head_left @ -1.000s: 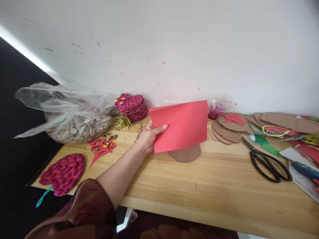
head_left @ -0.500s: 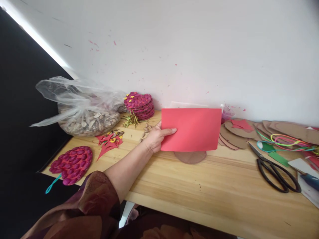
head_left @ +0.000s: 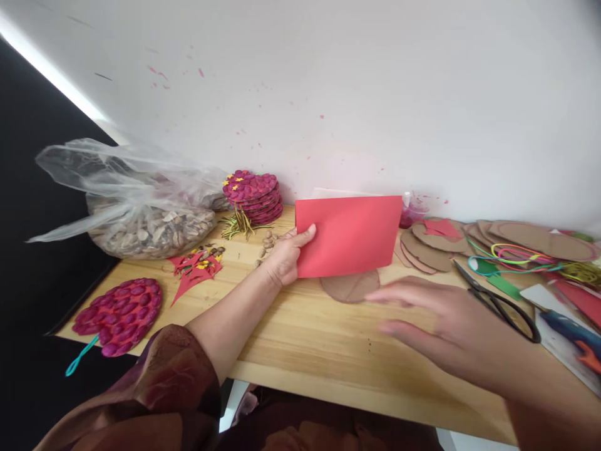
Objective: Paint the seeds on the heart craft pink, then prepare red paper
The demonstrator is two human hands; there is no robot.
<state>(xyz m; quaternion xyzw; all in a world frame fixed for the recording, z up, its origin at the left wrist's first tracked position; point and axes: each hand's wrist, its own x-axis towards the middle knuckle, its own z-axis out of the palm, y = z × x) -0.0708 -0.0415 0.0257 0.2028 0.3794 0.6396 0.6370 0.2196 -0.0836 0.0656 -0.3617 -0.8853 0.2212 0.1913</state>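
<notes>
My left hand [head_left: 285, 255] is closed on the left edge of a folded red paper sheet [head_left: 350, 235], holding it upright above the wooden table [head_left: 328, 338]. A brown cardboard disc [head_left: 348, 286] lies on the table just under the sheet. My right hand [head_left: 441, 319] hovers low over the table at the right, fingers stretched out toward the disc and blurred by motion, with nothing in it.
At left lie a clear plastic bag of dried shells [head_left: 141, 213], a stack of purple-red decorated discs [head_left: 253, 194], red paper scraps [head_left: 195, 268] and a decorated heart shape [head_left: 118, 313]. At right lie cardboard discs [head_left: 429, 247], black scissors [head_left: 504, 302], coloured cords [head_left: 521, 255] and a glue gun [head_left: 573, 329].
My right hand has come into view from the right and reaches left over the table. The red sheet stays in my left hand, shifted slightly left.
</notes>
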